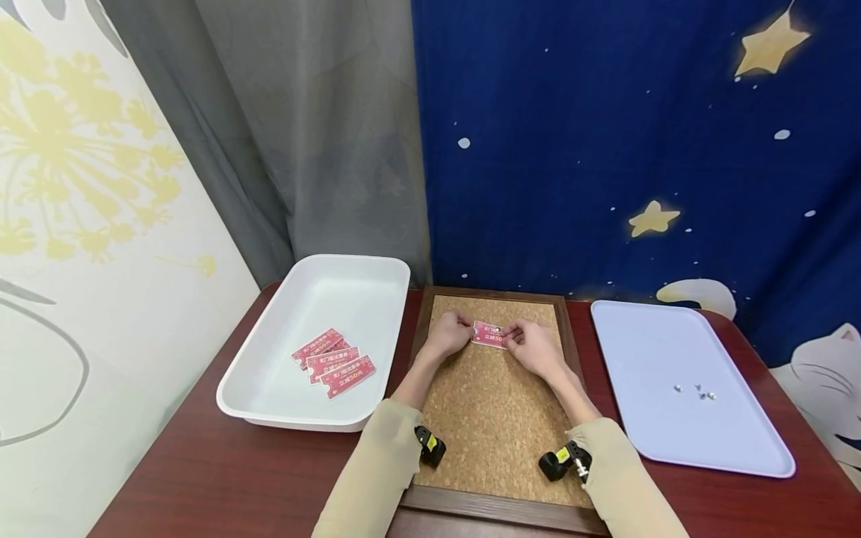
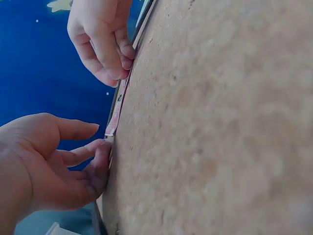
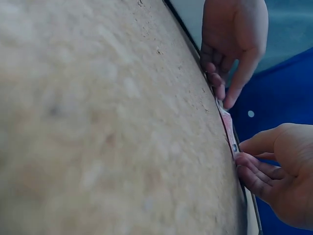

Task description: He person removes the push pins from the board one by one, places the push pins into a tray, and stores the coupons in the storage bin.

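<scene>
A pink and white paper coupon (image 1: 489, 335) lies near the top of a brown-framed cork board (image 1: 491, 411), with a small silvery spot at its upper edge. My left hand (image 1: 451, 333) holds the coupon's left edge with bent fingertips. At the right edge, my right hand (image 1: 534, 345) pinches it between thumb and fingers. In the right wrist view the coupon (image 3: 226, 122) shows as a thin strip against the cork, with the right hand (image 3: 288, 169) at the near end and the left hand (image 3: 234, 44) at the far end.
A white tub (image 1: 232, 396) at the left holds several pink coupons (image 1: 336, 362). At the right, a pale tray (image 1: 673, 344) bears several small silvery tacks (image 1: 702, 395). Curtains hang right behind the dark red table (image 1: 181, 478).
</scene>
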Demonstrator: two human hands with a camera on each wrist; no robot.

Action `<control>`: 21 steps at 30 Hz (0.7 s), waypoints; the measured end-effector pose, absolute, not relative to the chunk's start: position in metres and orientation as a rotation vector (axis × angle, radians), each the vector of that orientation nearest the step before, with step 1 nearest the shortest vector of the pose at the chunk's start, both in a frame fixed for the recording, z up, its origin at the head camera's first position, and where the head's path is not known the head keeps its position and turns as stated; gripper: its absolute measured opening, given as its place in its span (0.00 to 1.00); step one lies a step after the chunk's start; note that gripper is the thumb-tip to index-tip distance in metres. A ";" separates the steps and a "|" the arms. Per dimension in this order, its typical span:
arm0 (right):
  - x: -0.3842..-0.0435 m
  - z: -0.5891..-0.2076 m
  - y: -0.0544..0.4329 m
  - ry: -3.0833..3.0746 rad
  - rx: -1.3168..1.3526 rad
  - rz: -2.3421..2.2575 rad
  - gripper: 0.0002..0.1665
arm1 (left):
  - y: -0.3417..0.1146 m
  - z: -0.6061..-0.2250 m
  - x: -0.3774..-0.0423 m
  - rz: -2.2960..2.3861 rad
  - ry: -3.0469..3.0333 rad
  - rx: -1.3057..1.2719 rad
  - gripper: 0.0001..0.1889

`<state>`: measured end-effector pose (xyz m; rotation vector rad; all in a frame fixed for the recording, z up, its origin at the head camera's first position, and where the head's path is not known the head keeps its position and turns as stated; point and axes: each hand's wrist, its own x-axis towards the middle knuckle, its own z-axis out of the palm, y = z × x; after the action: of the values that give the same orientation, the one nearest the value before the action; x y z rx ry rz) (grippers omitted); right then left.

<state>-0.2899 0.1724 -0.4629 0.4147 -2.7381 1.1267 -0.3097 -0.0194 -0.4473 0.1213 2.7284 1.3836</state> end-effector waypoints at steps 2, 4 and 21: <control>-0.293 -0.464 0.170 -2.749 0.375 1.104 0.06 | -0.018 -0.450 -0.312 1.395 2.727 0.104 0.06; -0.295 -0.464 0.168 -2.758 0.326 1.095 0.06 | -0.017 -0.452 -0.313 1.418 2.718 0.089 0.06; -0.306 -0.465 0.158 -2.771 0.082 1.044 0.05 | -0.018 -0.453 -0.315 1.423 2.675 0.044 0.04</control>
<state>-0.3063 0.1576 -0.4655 0.0823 -2.7706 1.0445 -0.3152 -0.0177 -0.4527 0.0443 2.6747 1.4229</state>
